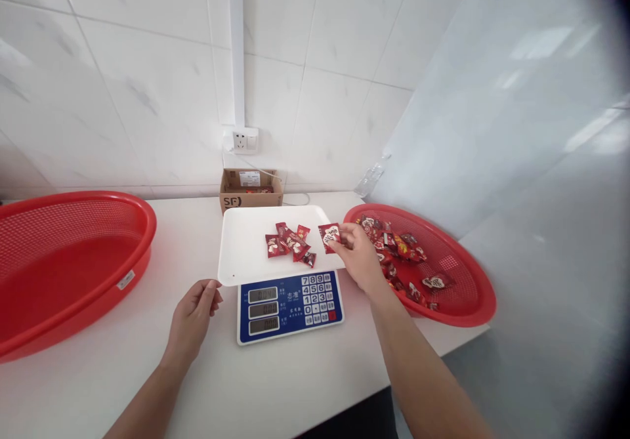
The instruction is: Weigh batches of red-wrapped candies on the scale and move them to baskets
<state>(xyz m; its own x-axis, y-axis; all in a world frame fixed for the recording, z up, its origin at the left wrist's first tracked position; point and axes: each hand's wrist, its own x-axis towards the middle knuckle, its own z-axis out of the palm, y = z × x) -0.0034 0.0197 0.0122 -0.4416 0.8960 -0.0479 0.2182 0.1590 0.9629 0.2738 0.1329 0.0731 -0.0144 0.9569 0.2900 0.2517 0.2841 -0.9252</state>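
A white scale tray (246,235) sits on a blue-panelled digital scale (290,304). Several small red wrapped candy packets (291,242) lie in a loose pile on the tray. My right hand (359,255) pinches one red packet with white lettering (329,235) over the tray's right side. Curled beside the tray's front left corner is my left hand (194,311), thumb against the index finger, with nothing visible in it. Whether it touches the tray edge I cannot tell. The scale's upper display shows faint digits.
On the right, a red perforated basket (485,301) holds many similar packets. Another red basket (140,242) stands at the left. Behind the tray is a small cardboard box (270,201) with some red packets inside, below a wall socket (241,140). A bluish panel borders the right side.
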